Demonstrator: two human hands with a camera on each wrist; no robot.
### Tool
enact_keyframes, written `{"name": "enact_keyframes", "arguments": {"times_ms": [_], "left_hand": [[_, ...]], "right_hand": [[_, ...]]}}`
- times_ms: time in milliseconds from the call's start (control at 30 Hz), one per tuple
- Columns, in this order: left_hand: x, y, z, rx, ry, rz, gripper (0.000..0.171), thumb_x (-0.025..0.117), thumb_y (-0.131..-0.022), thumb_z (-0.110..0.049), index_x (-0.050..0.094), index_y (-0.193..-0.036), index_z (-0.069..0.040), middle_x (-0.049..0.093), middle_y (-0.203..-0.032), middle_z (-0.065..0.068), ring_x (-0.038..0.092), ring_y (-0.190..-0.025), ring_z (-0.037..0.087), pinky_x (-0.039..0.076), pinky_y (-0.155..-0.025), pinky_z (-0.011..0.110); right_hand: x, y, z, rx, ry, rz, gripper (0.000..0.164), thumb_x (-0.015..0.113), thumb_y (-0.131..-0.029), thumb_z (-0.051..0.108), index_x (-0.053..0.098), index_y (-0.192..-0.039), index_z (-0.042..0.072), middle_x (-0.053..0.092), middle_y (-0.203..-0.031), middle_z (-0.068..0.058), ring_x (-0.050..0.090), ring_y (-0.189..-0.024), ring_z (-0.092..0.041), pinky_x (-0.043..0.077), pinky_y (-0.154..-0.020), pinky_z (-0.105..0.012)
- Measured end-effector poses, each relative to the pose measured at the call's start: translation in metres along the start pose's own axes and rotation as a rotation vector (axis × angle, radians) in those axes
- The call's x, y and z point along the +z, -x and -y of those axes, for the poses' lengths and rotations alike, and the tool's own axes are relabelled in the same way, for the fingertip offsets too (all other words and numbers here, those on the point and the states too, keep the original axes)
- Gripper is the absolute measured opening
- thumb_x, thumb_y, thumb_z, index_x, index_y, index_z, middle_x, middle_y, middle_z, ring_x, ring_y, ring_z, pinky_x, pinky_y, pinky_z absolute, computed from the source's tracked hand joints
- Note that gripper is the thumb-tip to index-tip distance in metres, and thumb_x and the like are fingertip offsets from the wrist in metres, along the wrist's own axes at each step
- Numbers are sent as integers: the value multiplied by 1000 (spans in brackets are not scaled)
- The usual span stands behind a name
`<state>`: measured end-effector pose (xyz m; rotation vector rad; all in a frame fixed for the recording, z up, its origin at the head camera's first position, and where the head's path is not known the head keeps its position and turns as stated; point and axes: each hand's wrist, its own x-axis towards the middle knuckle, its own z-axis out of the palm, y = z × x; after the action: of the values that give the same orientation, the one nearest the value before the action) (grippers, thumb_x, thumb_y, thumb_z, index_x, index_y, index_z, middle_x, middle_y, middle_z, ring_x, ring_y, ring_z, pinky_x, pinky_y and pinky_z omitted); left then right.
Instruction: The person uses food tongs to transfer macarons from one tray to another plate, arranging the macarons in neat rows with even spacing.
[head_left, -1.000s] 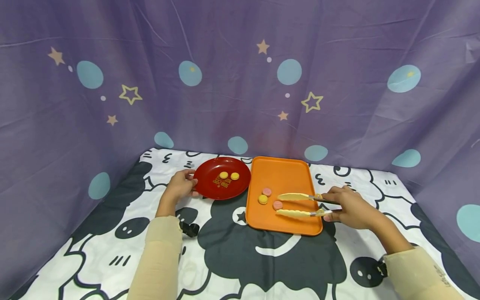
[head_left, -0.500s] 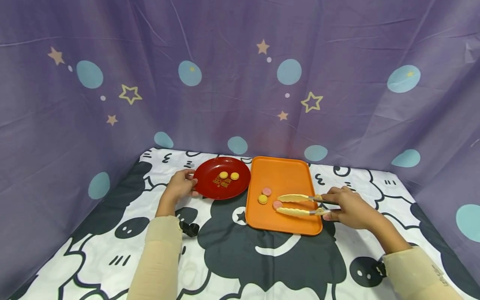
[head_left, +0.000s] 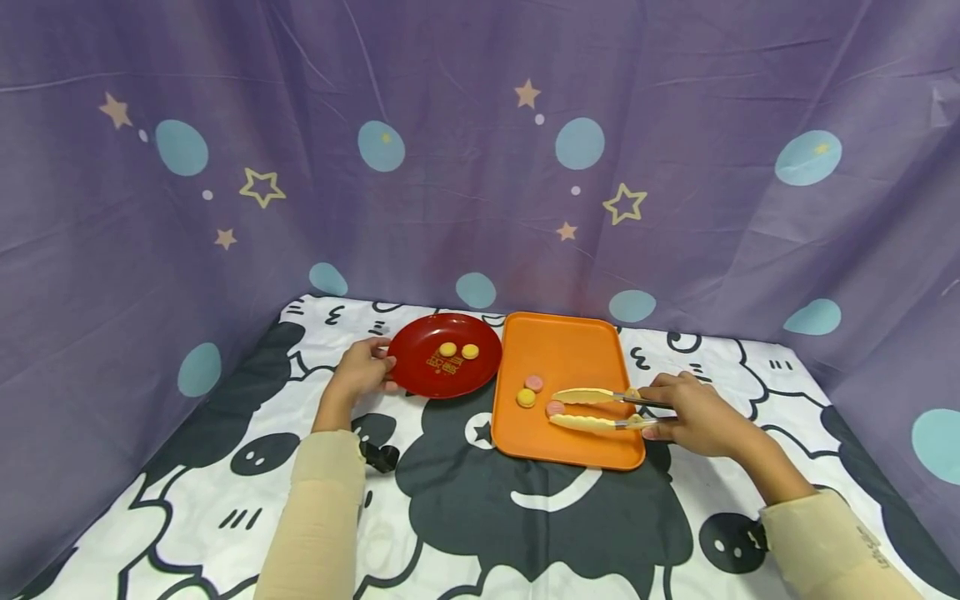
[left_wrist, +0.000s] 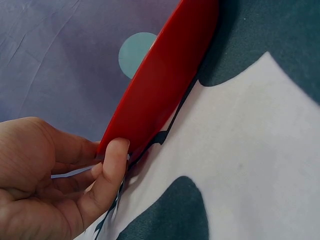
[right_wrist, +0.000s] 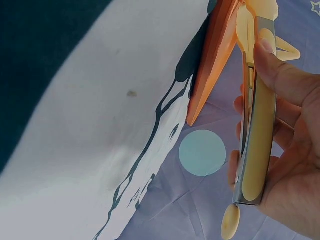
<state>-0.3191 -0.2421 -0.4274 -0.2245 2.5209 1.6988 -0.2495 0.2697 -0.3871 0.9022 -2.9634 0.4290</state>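
Observation:
My left hand [head_left: 362,369] pinches the left rim of a red plate [head_left: 412,367], thumb on the near side in the left wrist view. Two yellow macarons [head_left: 447,350] lie on that plate. With my right hand [head_left: 696,414] I grip a pair of tongs [right_wrist: 260,115] by the handles, fingers curled round them. The cream tips of the tongs are spread over the orange tray [head_left: 562,346]. Between their ends sits a pink macaron [head_left: 555,407], partly covered by the nearer tip. A yellow macaron [head_left: 526,397] and another pink macaron [head_left: 533,383] lie just left of the tips.
Plate and tray stand side by side, rims nearly meeting. Under them is a white and dark cartoon-print cloth [head_left: 547,533]. A purple curtain [head_left: 480,150] with stars and blue dots rises behind and along both sides.
The tongs have shifted slightly left, so their tips reach further round the nearer pink macaron. My left hand and the plate have stayed put.

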Motion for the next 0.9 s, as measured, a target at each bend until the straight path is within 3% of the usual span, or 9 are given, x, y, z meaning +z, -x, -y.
{"name": "enact_keyframes", "arguments": {"times_ms": [900], "left_hand": [[0,-2,0,5,-6,3,51,52,-103,-2,40,-153,2,48,-133,25,67,-75,15,64,-67,31]], "right_hand": [[2,-2,0,-9,32,-28,50,88,-81,24,74,-126,7,69,-105,-2,51,-88,-17,42,-72,-35]]}}
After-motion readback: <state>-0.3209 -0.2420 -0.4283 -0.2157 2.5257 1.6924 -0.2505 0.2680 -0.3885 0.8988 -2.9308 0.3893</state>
